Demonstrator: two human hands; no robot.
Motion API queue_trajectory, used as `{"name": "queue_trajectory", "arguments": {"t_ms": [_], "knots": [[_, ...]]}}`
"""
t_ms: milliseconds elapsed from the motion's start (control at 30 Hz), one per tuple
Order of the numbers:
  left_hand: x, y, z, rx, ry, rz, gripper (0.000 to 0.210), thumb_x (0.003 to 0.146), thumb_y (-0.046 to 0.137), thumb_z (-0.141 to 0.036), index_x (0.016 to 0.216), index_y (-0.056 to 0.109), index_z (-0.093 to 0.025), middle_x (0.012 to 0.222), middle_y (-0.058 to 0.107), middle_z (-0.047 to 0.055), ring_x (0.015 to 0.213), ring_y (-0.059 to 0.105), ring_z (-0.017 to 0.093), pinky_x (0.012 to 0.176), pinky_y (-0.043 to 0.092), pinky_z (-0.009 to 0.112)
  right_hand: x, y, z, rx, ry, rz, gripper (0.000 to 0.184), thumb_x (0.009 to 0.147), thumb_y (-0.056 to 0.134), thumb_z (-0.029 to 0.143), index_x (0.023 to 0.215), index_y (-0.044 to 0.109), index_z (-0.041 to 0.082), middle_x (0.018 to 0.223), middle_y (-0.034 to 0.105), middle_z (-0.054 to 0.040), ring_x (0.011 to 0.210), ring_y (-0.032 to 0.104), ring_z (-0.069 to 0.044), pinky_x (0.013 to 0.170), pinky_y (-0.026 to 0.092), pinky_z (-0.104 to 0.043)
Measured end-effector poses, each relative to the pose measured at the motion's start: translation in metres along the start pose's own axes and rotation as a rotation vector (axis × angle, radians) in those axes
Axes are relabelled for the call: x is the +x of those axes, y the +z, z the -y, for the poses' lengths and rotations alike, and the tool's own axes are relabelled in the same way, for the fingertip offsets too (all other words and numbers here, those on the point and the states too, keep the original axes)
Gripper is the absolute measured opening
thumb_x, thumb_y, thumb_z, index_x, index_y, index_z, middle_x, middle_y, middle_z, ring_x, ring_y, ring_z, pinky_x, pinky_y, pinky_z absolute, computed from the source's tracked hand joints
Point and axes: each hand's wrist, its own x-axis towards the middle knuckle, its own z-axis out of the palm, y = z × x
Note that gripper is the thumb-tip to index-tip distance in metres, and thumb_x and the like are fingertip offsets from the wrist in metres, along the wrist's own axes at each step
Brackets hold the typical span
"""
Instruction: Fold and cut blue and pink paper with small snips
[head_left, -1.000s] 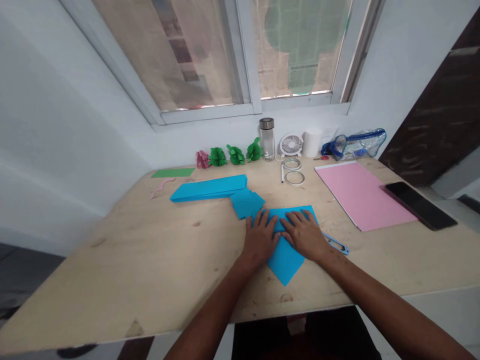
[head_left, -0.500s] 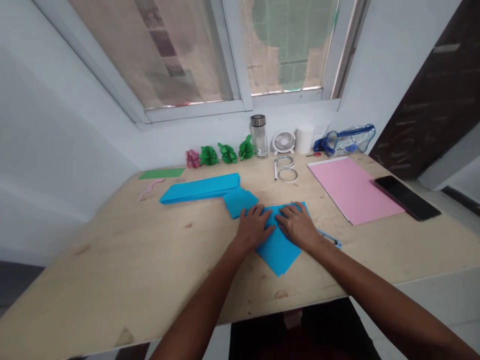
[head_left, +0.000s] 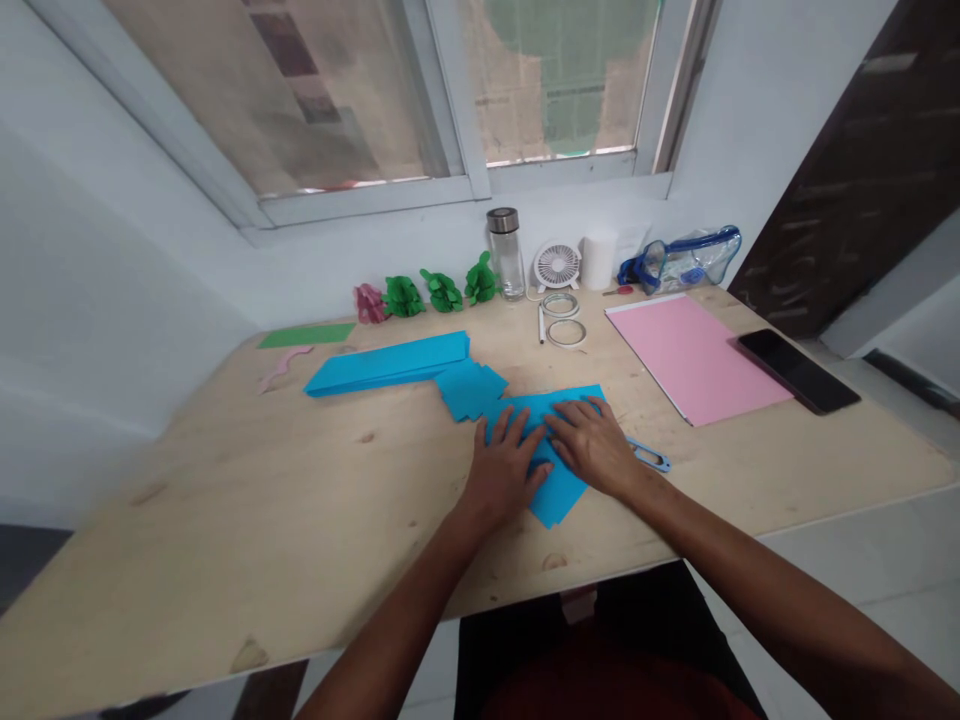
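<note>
Blue paper [head_left: 559,493], its edges slightly offset like layers, lies on the wooden table in front of me. My left hand [head_left: 504,462] rests on its left part with the fingers spread. Across its upper right part lies my right hand [head_left: 590,440], fingers stretched flat. Both palms cover much of the sheet. Smaller blue paper pieces [head_left: 470,390] lie just beyond my left fingertips. Farther left is a stack of long blue paper strips [head_left: 386,363]. A light-blue cutter [head_left: 651,457] sits partly behind my right wrist.
Pink paper [head_left: 697,360] and a black phone [head_left: 797,370] lie to the right. Along the wall stand green paper shapes [head_left: 442,291], a glass bottle [head_left: 507,255], a small white fan [head_left: 558,265] and a clear pouch [head_left: 686,262]. Green paper [head_left: 307,336] lies at the far left.
The view has shifted a little, so everything sits higher and more to the left. My left hand has slid up the blue paper with its fingers more spread; the right stays flat on it.
</note>
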Motion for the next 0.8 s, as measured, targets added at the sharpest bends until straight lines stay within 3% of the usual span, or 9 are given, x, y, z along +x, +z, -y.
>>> {"name": "queue_trajectory", "arguments": {"t_ms": [100, 267, 400, 533, 633, 800], "knots": [[-0.017, -0.002, -0.008, -0.041, 0.065, -0.012, 0.053, 0.081, 0.057, -0.044, 0.129, 0.051, -0.022, 0.14, 0.047, 0.012, 0.132, 0.035, 0.035, 0.107, 0.021, 0.06, -0.005, -0.004, 0.003, 0.032, -0.024, -0.019, 0.029, 0.09, 0.05, 0.026, 0.117, 0.061, 0.019, 0.124, 0.059, -0.0135, 0.113, 0.051, -0.028, 0.102, 0.025, -0.049], [-0.043, -0.005, -0.017, -0.071, 0.092, -0.011, 0.066, 0.075, 0.064, -0.048, 0.132, 0.046, -0.018, 0.135, 0.052, 0.013, 0.125, 0.043, 0.034, 0.104, 0.029, 0.056, -0.021, -0.012, 0.008, 0.091, -0.059, -0.016, 0.03, 0.091, 0.049, 0.024, 0.118, 0.059, 0.018, 0.123, 0.06, -0.0126, 0.118, 0.049, -0.027, 0.104, 0.025, -0.05], [-0.053, -0.005, -0.017, 0.012, 0.25, -0.023, 0.045, 0.079, 0.063, -0.034, 0.12, 0.054, -0.02, 0.117, 0.063, 0.011, 0.109, 0.055, 0.029, 0.098, 0.037, 0.052, -0.038, -0.017, 0.011, 0.119, -0.103, -0.005, 0.033, 0.089, 0.052, 0.026, 0.121, 0.057, 0.019, 0.124, 0.06, -0.0122, 0.119, 0.049, -0.027, 0.103, 0.028, -0.05], [-0.051, -0.003, -0.01, 0.13, 0.48, -0.095, 0.021, 0.09, 0.046, -0.018, 0.107, 0.058, -0.016, 0.094, 0.066, 0.011, 0.092, 0.061, 0.023, 0.087, 0.046, 0.045, -0.052, -0.018, 0.013, 0.116, -0.125, -0.015, 0.033, 0.087, 0.054, 0.025, 0.119, 0.059, 0.019, 0.121, 0.062, -0.0113, 0.119, 0.048, -0.027, 0.104, 0.028, -0.05], [-0.048, -0.001, -0.006, 0.152, 0.591, -0.116, 0.024, 0.092, 0.036, -0.012, 0.099, 0.059, -0.014, 0.087, 0.065, 0.011, 0.084, 0.062, 0.021, 0.078, 0.049, 0.04, -0.056, -0.018, 0.013, 0.113, -0.135, -0.021, 0.03, 0.088, 0.053, 0.024, 0.117, 0.06, 0.019, 0.117, 0.063, -0.0107, 0.116, 0.05, -0.026, 0.104, 0.028, -0.049], [-0.04, 0.0, -0.001, 0.196, 0.668, -0.139, 0.025, 0.091, 0.035, -0.01, 0.088, 0.06, -0.013, 0.076, 0.062, 0.009, 0.071, 0.058, 0.019, 0.064, 0.046, 0.034, -0.055, -0.018, 0.012, 0.098, -0.139, 0.001, 0.029, 0.09, 0.049, 0.025, 0.115, 0.061, 0.019, 0.119, 0.062, -0.0111, 0.114, 0.052, -0.026, 0.103, 0.028, -0.048]]}}
